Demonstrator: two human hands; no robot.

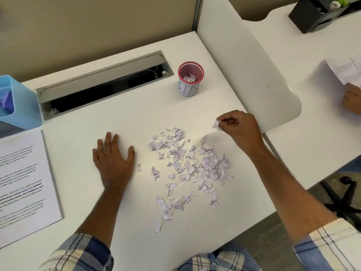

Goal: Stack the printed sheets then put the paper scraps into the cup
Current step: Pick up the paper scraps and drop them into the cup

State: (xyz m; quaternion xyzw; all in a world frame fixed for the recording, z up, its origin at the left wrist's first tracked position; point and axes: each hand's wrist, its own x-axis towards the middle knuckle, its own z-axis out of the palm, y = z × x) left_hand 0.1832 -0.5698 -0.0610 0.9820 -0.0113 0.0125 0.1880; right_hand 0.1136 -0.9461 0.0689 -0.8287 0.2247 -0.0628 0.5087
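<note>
Right hand (239,128), right of centre: thumb and fingertips pinch one torn paper scrap (215,125), held just clear of the desk (121,118) and above the upper right edge of the scrap pile (187,169). Remaining fingers curled in.

Left hand (113,161), centre-left: palm down, fingers straight and slightly spread, resting flat on the desk, just left of the pile. Holds nothing.

Scrap pile: many small torn pieces with printed text, scattered loosely across the centre and lower centre of the frame, between the two forearms. One stray piece lies near the lower edge of the scatter.

Red mesh cup (190,79), upper centre, upright, well apart from the pile. White label wrapped round its lower wall, hand-lettered "BIN". Inside: a few scraps at the bottom; fill level low.

Stack of printed sheets (23,184), left edge of frame, lying flat, edges roughly squared.

Blue desk organiser (21,102), upper left; one compartment holds something purple, cannot tell what.

Open grey cable tray (103,83) recessed in the desk, upper centre-left; dark cables inside.

Black organiser (316,16), upper right, on the neighbouring desk; contents unclear.
</note>
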